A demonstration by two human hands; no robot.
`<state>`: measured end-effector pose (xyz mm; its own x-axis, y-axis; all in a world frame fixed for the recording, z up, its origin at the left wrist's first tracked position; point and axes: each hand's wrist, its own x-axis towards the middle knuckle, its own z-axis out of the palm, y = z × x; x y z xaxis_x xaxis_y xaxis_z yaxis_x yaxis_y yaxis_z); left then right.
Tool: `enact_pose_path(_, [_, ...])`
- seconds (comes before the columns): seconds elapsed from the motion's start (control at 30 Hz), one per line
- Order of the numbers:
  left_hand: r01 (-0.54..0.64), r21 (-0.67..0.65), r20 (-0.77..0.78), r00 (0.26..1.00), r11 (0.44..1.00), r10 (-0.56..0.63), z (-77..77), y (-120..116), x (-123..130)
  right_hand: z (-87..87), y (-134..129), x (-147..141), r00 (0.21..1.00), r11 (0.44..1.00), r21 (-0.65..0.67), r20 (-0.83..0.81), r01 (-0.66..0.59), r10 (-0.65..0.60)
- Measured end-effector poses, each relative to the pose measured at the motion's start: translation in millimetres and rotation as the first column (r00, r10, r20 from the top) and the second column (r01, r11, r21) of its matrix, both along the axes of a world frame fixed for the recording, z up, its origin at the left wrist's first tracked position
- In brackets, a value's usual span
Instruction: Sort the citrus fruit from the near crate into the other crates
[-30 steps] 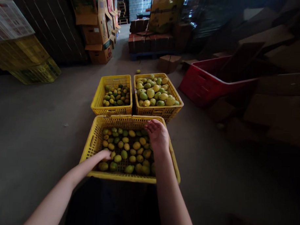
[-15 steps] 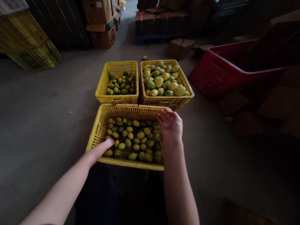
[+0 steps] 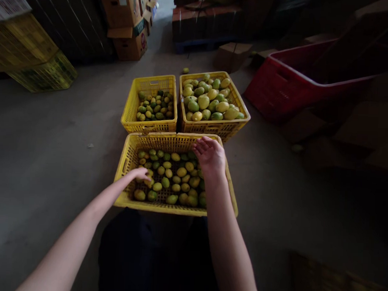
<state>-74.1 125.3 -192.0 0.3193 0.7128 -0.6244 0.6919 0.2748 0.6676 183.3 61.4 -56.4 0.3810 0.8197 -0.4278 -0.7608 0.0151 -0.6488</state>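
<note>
In front of me a low yellow slatted crate (image 3: 175,212) holds a loose layer of small green and yellow oval fruits (image 3: 165,183), whose exact kind I cannot make out. Over its left side is my left hand (image 3: 141,174), fingers bent down and apart against a yellowish fruit (image 3: 148,183); no firm grasp shows. My right hand (image 3: 210,156) hovers above the crate's right side, palm turned up and fingers loosely stretched, holding nothing. My right forearm hides part of the crate's right end.
Behind stand two more yellow crates: a left one (image 3: 148,127) with smaller fruits and a right one (image 3: 213,128) heaped with larger ones. A red bin (image 3: 269,91) is at the right, beside cardboard. Stacked yellow crates (image 3: 46,74) and cartons (image 3: 129,45) stand further back.
My left hand has risen slightly, showing its fingers. My right hand has shifted left, further over the crate. The view has moved a little.
</note>
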Motion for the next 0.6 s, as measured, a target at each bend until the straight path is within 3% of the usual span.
enact_pose_path(0.07, [0.090,-0.003,0.032,0.995,0.996,-0.090,30.0,15.1,9.2,-0.7,0.1,-5.4,0.997,0.999,-0.008,0.057,-0.052,0.053])
enact_pose_path(0.13, [0.168,0.033,0.111,0.979,0.985,-0.170,71.0,24.4,22.9,-0.8,0.0,-12.1,0.981,0.988,-0.070,0.131,-0.137,0.145])
enact_pose_path(0.2, [0.270,0.215,0.272,0.907,0.939,-0.323,115.9,27.5,37.8,1.5,-0.7,-19.1,0.950,0.960,-0.155,0.172,-0.235,0.261])
enact_pose_path(0.27, [0.210,0.377,0.388,0.849,0.902,-0.360,152.9,27.9,49.9,6.3,-2.7,-25.3,0.909,0.914,-0.166,0.137,-0.371,0.394])
enact_pose_path(0.33, [0.129,0.462,0.433,0.830,0.877,-0.350,170.2,29.0,57.0,11.7,-5.7,-29.3,0.854,0.855,-0.071,0.063,-0.513,0.517])
enact_pose_path(0.37, [0.083,0.485,0.438,0.838,0.871,-0.324,169.3,29.9,58.7,13.7,-7.3,-30.1,0.835,0.835,-0.015,0.033,-0.550,0.550])
enact_pose_path(0.43, [0.016,0.476,0.398,0.888,0.879,-0.232,149.7,30.4,58.8,15.6,-9.7,-29.8,0.840,0.840,0.045,-0.001,-0.541,0.542])
enact_pose_path(0.53, [-0.080,0.227,0.199,0.979,0.971,0.035,94.1,19.6,54.4,13.2,-9.7,-25.7,0.905,0.905,0.041,-0.033,-0.423,0.424])
enact_pose_path(0.57, [-0.155,0.094,0.119,0.982,0.983,0.144,75.2,11.7,52.3,11.9,-9.1,-23.9,0.918,0.919,0.046,-0.049,-0.392,0.394])
enact_pose_path(0.6, [-0.209,0.041,0.066,0.976,0.977,0.206,58.4,1.8,49.8,10.7,-8.5,-22.0,0.928,0.930,0.053,-0.065,-0.364,0.367])
